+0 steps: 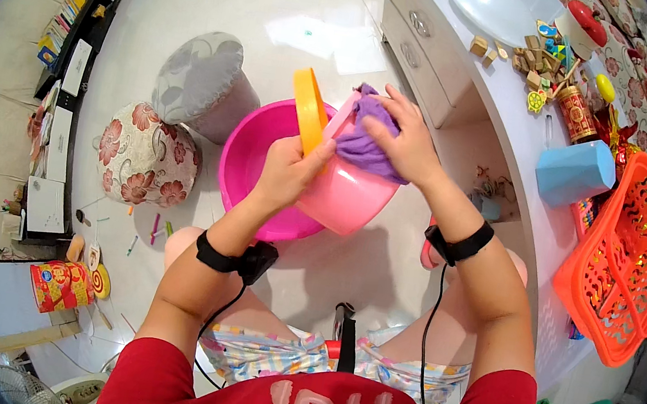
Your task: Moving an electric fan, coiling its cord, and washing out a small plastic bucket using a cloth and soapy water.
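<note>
A pink plastic bucket with a yellow handle hangs tilted in front of me. My left hand grips it at the rim near the base of the handle, thumb over the edge. Against its outer wall and rim lies a crumpled purple cloth, which my right hand presses there with spread fingers. Below and to the left stands a magenta plastic basin on the floor, partly hidden by my left hand and the bucket. The inside of the bucket is mostly out of sight.
A grey stool and a flowered stool stand left of the basin. On the curved white table to my right are wooden blocks, a light-blue container and an orange basket. Black cables run from both wrist straps.
</note>
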Demonstrator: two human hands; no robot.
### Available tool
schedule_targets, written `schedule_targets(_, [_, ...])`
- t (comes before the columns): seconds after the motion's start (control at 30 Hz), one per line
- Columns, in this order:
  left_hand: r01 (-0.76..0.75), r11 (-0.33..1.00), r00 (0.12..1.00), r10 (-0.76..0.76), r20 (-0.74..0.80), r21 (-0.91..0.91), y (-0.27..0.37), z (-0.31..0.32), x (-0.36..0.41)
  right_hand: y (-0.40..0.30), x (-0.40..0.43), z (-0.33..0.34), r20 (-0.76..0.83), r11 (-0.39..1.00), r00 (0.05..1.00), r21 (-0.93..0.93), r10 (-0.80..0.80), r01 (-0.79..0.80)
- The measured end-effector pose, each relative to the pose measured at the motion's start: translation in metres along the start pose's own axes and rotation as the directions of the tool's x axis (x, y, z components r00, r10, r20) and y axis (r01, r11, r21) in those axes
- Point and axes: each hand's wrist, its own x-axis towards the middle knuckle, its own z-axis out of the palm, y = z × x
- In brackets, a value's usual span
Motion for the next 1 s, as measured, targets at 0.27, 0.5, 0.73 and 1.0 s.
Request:
schedule_targets(0.27, [-0.072, 0.997, 0.994, 0.072, -0.085, 0.000, -0.007, -0.003, -0.012, 0.005, -0.009, 0.015, 0.381, 0.839, 0.838, 0.229, 0.390, -0.494])
schedule_targets(0.5, [-0.035, 0.999, 0.982, 0.032, -0.186, -0.013, -0.019, 0.017, -0.003, -0.051, -0.043, 0.036, 0.078, 0.963, 0.994, -0.264, 0.074, -0.051])
schedule_targets(0.73, [-0.079, 0.995, 0.976, 0.090, -0.197, 0.062, -0.008, 0.020, 0.001, -0.018, -0.018, 0.039, 0.110, 0.953, 0.946, -0.036, 0.305, -0.302])
schedule_targets(1.0, [-0.185, 0.951, 0.972, 0.213, -0.093, 0.246, 0.002, 0.018, -0.009, 0.025, -0.005, 0.042, 0.232, 0.760, 0.781, 0.188, 0.580, -0.621])
